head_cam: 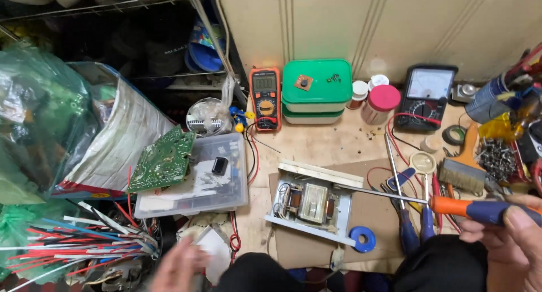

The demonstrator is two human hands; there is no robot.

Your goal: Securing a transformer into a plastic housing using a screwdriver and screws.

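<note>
At table's left edge: left hand (pixel 179 266) blurred, fingers spread, holding nothing, near white packet (pixel 215 248). Centre: opened metal module (pixel 310 204) on cardboard (pixel 370 213). Right edge: right hand (pixel 511 235) closed round screwdriver (pixel 451 204); judgement: seat tip squarely, steady module.

My pale wooden worktop (pixel 333 142) lit evenly, cream panelled wall (pixel 395 21) with vertical grooves behind it, dark wire shelving rack (pixel 113 10) to my left, cluttered and shadowed.
</note>
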